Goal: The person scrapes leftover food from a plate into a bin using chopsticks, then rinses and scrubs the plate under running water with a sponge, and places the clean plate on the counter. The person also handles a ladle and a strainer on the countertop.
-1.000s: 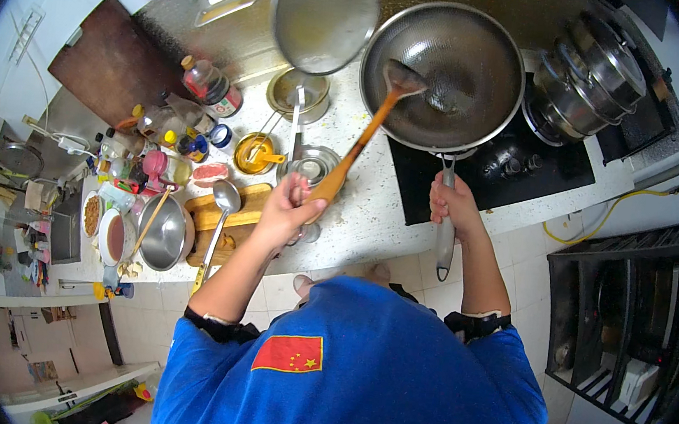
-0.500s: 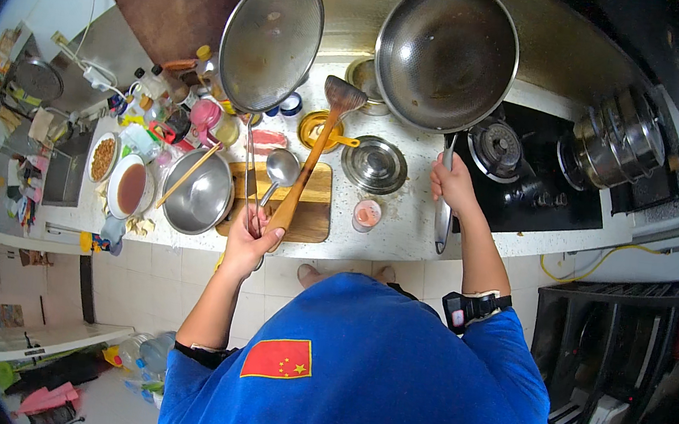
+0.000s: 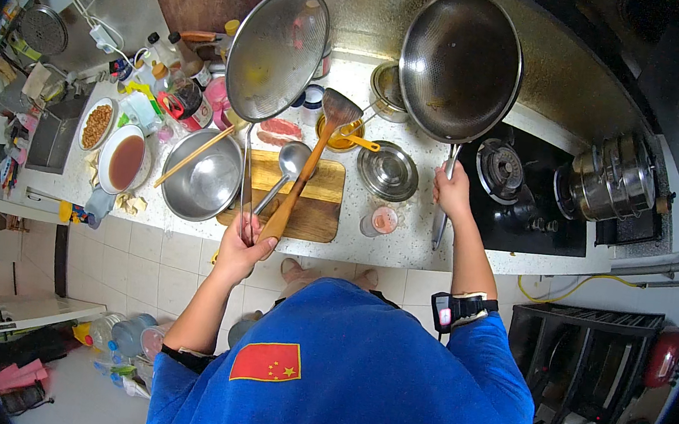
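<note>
My left hand [image 3: 243, 250] is closed around the wooden handle of a spatula [image 3: 304, 175] and the thin metal handle of a round mesh strainer [image 3: 277, 55]. The strainer is raised over the counter, its mesh facing me. A steel ladle [image 3: 294, 159] lies over the wooden cutting board [image 3: 314, 216]; its handle runs to the left hand, and I cannot tell if that is gripped too. My right hand [image 3: 451, 192] grips the handle of a dark wok [image 3: 461, 63], tilted up with its inside showing, between the counter and the stove.
A steel bowl [image 3: 197, 193] with chopsticks across it, a bowl of reddish liquid [image 3: 126, 163] and a plate of nuts [image 3: 97, 126] stand left. A pot lid [image 3: 388, 171], a glass [image 3: 380, 221] and raw meat [image 3: 280, 131] lie mid-counter. Right are the black stove [image 3: 552, 201] and stacked pots [image 3: 612, 179].
The view has shifted slightly. The wok sits a little farther right and looks narrower, more turned. Both hands keep their grip; the strainer is still raised.
</note>
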Demonstrator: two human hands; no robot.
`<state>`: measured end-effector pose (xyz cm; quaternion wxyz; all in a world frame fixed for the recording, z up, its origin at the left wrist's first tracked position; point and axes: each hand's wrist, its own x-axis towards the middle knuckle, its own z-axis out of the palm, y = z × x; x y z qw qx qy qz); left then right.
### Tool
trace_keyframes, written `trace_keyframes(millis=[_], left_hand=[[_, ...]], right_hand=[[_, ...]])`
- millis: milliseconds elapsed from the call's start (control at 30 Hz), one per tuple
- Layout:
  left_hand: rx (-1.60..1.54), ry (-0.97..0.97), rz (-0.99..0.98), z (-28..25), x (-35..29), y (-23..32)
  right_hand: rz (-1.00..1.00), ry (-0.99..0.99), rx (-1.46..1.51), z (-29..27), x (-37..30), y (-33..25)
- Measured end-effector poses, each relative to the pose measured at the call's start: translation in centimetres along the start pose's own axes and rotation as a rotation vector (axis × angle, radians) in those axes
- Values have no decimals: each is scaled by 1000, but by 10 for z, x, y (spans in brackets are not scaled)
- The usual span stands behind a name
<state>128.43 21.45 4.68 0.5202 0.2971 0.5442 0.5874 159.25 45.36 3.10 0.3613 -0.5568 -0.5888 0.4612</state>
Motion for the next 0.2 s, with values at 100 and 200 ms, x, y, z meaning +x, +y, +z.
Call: trace_keyframes(millis=[100, 200], left_hand=[[-43, -38, -1, -1, 3, -3], [-8, -28, 0, 32, 2, -5]], right_hand=[[-18, 4, 106, 13, 5, 4], [-4, 38, 121, -8, 16, 5]])
